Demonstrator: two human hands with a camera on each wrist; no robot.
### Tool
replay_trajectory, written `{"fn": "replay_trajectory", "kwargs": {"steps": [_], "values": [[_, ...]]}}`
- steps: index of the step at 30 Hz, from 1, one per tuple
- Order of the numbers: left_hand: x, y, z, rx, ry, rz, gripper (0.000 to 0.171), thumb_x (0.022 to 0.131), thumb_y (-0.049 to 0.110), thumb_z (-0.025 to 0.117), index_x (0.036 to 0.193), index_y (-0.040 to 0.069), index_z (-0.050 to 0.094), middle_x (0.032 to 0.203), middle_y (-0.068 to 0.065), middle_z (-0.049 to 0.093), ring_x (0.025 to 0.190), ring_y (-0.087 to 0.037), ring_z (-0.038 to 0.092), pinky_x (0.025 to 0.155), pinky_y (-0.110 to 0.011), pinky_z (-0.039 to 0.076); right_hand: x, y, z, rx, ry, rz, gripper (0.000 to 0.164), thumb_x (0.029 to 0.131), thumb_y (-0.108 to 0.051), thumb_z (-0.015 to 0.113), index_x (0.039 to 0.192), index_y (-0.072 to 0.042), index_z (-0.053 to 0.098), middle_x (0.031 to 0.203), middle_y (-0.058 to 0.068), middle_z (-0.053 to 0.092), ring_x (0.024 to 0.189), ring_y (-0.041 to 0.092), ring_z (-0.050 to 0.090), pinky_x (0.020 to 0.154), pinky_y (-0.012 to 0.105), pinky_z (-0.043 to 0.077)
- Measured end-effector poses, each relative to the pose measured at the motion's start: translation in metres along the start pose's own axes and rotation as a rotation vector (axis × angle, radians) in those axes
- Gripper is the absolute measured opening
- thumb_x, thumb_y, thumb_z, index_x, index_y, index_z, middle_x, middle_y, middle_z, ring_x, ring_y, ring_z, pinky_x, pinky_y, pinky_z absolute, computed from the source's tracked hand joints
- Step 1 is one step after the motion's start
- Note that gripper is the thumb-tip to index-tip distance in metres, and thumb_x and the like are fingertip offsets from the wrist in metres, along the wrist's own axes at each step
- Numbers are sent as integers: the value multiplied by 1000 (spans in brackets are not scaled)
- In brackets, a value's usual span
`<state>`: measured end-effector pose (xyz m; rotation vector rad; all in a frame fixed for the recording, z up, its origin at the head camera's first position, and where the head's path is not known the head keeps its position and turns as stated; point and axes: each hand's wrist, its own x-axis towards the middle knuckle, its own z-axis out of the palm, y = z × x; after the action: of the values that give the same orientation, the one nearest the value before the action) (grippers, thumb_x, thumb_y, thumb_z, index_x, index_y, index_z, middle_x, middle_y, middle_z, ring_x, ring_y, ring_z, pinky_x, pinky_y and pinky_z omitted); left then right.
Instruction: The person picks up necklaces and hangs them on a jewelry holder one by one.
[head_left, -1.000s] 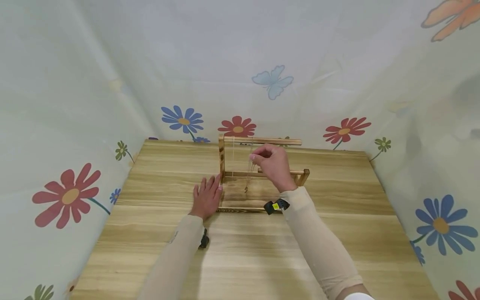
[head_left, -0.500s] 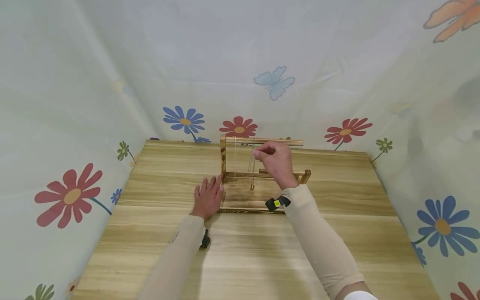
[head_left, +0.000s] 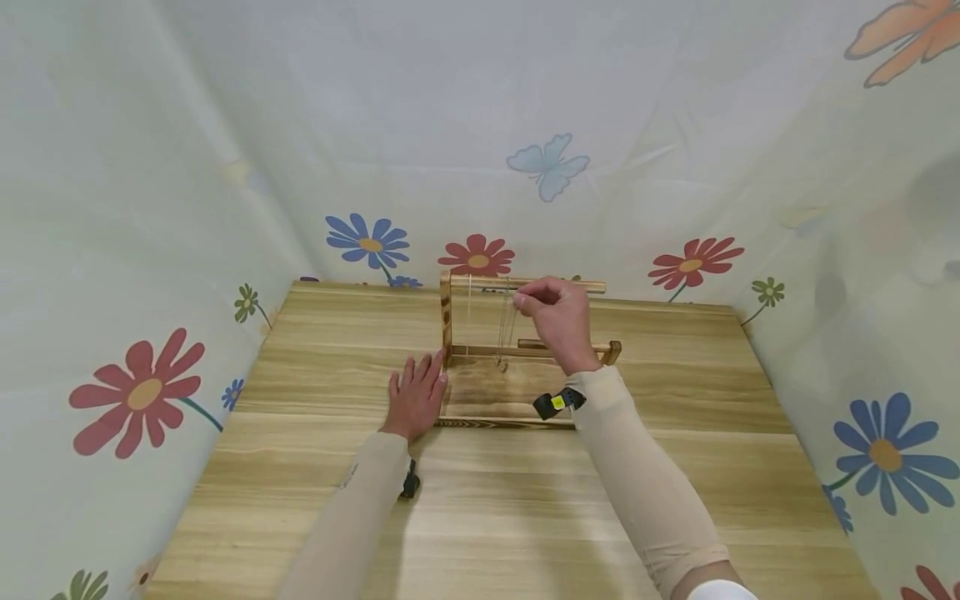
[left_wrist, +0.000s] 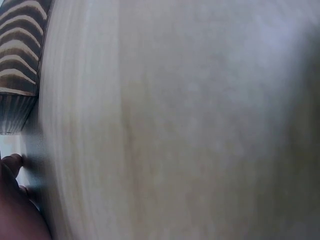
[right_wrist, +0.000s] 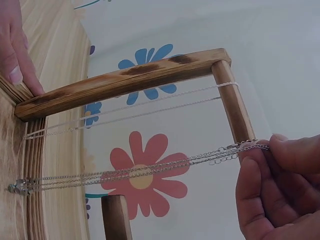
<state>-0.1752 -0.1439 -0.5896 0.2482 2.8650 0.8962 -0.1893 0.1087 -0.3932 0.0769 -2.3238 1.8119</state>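
Note:
In the head view, a wooden jewellery stand [head_left: 447,312] stands on the table, with an upper rod on a single left post. My right hand [head_left: 558,321] pinches a silver chain necklace [right_wrist: 150,169] between thumb and forefinger, right at the upper rod. The chain hangs down in several strands, with a small pendant [right_wrist: 21,187] at its lower end over the stand's base. A thinner silver necklace [right_wrist: 145,104] loops over the rod nearer the post. My left hand [head_left: 414,396] lies flat with fingers spread, its fingertips beside the foot of the post.
A shorter, lower rod [head_left: 562,344] juts in from the stand's right side. Wood-grain table [head_left: 300,367] surrounds the stand. Behind and at both sides hang pale curtains [head_left: 420,108] printed with flowers and butterflies.
My right hand has shifted a little up and to the right, and the necklace's pendant has risen slightly with it. The left hand stays in place by the post.

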Motion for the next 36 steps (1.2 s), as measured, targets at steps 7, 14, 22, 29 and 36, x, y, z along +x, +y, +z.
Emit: {"fn": "replay_trajectory", "kwargs": {"steps": [7, 14, 22, 29, 36], "values": [[-1, 0, 1, 5, -7, -5, 58, 115, 47, 23, 169, 28, 20, 175, -9, 23, 164, -40, 5, 127, -67, -1, 1, 3, -3, 50, 27, 3, 11, 96, -14, 77, 103, -6, 80, 99, 11, 79, 88, 19, 75, 81, 30, 61], [-2, 2, 2, 6, -11, -7, 57, 115, 46, 22, 169, 27, 20, 175, -10, 24, 164, -41, 6, 127, -68, 0, 4, 6, -7, 209, 64, 43, 15, 94, -10, 78, 106, 0, 78, 94, 6, 81, 84, 12, 77, 82, 28, 63], [0, -1, 6, -14, -3, 3, 58, 114, 44, 24, 169, 25, 20, 174, -13, 24, 163, -44, 5, 126, -69, -2, 6, 2, -14, 318, 93, 69, 19, 94, -3, 76, 107, 11, 73, 86, 0, 79, 83, 15, 79, 81, 29, 64], [-1, 0, 2, 0, 4, -3, 58, 114, 45, 23, 169, 27, 18, 175, -12, 22, 164, -43, 5, 127, -69, -1, 10, 1, -23, 360, 126, 48, 18, 91, 0, 77, 105, 12, 74, 84, 2, 80, 79, 15, 79, 78, 29, 65], [1, 1, 1, 22, -4, -8, 58, 115, 46, 22, 169, 27, 18, 175, -10, 22, 164, -42, 5, 127, -68, -1, 12, 2, -35, 387, 178, 43, 19, 90, 3, 77, 104, 15, 73, 81, 1, 80, 76, 13, 79, 77, 28, 64]]}}
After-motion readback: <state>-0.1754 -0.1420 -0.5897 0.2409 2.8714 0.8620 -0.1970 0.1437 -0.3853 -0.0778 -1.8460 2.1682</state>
